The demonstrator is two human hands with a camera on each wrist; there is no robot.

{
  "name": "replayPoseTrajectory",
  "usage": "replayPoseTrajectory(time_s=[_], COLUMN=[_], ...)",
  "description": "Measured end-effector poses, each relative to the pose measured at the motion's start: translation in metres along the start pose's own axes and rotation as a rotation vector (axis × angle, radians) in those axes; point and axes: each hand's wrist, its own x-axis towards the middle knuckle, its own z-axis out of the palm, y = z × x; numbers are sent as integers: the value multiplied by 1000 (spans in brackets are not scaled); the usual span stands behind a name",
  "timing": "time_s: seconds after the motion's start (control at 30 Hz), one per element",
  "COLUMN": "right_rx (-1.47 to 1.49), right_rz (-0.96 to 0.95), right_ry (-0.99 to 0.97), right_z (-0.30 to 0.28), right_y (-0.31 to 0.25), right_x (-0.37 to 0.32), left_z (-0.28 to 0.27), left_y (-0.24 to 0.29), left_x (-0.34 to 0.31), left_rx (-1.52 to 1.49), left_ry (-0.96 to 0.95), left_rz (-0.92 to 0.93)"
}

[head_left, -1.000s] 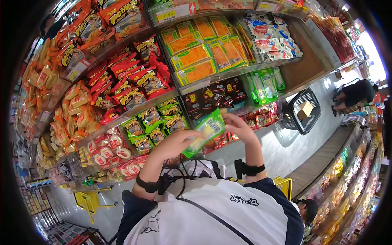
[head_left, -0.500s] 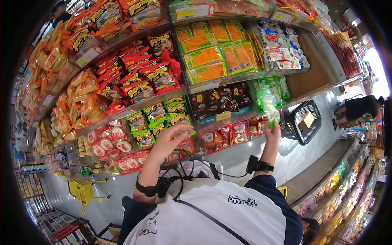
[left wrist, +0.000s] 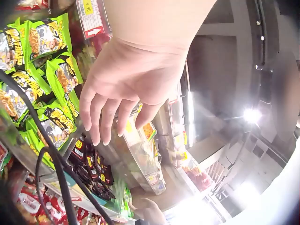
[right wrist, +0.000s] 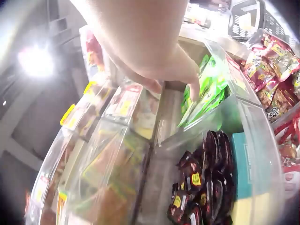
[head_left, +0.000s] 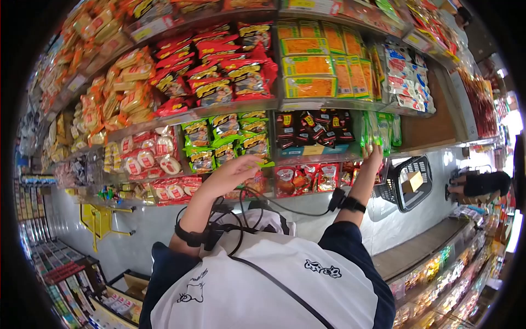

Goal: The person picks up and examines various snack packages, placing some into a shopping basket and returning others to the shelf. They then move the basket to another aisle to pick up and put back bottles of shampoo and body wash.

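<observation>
My right hand (head_left: pixel 373 153) reaches into the clear bin of green snack packets (head_left: pixel 378 130) on the lower shelf. In the right wrist view its fingertips are right at the upright green packets (right wrist: pixel 206 96), while the thumb stands apart and no packet shows in the gap between. My left hand (head_left: pixel 235 172) hovers relaxed in front of the green-and-black noodle snack bags (head_left: pixel 224 140). From the left wrist, that hand (left wrist: pixel 133 79) shows loosely bent, spread fingers, with nothing in them.
Beside the green packets lies a bin of small dark packs (head_left: pixel 315 129). Above are yellow-edged orange packs (head_left: pixel 309 66) and red noodle bags (head_left: pixel 230 71). A black basket (head_left: pixel 408 183) holding a small box stands on the floor at right; a yellow stool-like frame (head_left: pixel 98 222) is at left.
One second ago both hands were at a green packet before the shelf. The right hand carried it rightward to the green-packet bin, and its fingers have parted there. The left hand came away from it.
</observation>
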Motion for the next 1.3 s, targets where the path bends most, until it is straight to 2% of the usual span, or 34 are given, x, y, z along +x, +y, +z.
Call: replayPoseTrajectory(time_s=[0.07, 0.1, 0.17, 0.2, 0.23, 0.3, 0.4, 0.5, 0.6, 0.7, 0.73, 0.8, 0.83, 0.87, 0.93, 1.0, 1.1, 1.17, 1.23, 1.3], right_rx=[-137, -416, -345, -376, -299, -234, -284, -388, -537, -608, -634, -723, -774, -870, -958, -896, -923, -810, -663, -690], right_rz=[-9, -284, -10, 68, 24, 112, 147, 123, 166, 224, 236, 300, 255, 55, -424, -1009, -978, -909, -815, -781], right_ry=[-169, -359, -504, -492, -485, -581, -774, -974, -1153, -1275, -1330, -1451, -1591, -1762, -2073, -2302, -2573, -2648, -2698, -2779], right_z=[6, 1, 14, 28, 40, 60, 106, 151, 192, 225, 235, 256, 262, 269, 284, 298, 308, 316, 326, 339], right_y=[14, 29, 38, 32, 34, 42, 56, 78, 111, 167, 192, 222, 253, 261, 267, 273, 314, 321, 333, 356], right_x=[-43, -58, -104, -143, -175, -223, -294, -364, -429, -499, -522, -584, -601, -633, -695, -743, -781, -816, -847, -870], left_z=[-5, -9, -18, -24, -30, -41, -64, -104, -159, -222, -239, -268, -275, -278, -277, -261, -234, -221, -216, -224], left_y=[-4, -6, -12, -20, -22, -25, -41, -40, -76, -117, -117, -151, -159, -165, -174, -178, -190, -197, -203, -213], left_x=[-5, -8, -18, -22, -29, -45, -75, -136, -210, -312, -354, -432, -472, -510, -581, -633, -672, -683, -685, -685], left_rx=[10, 34, 76, 89, 95, 118, 170, 227, 91, 169, 40, -18, 42, 107, 202, 52, -105, -191, -292, -349], left_ry=[14, 17, 44, 52, 60, 69, 107, 175, 345, 626, 681, 1155, 1413, 1663, 1947, 2083, 2288, 2396, 2473, 2441], left_rz=[14, 25, 47, 49, 62, 81, 183, 173, 184, 329, 313, 267, 184, 82, 111, 115, 187, 249, 298, 281])
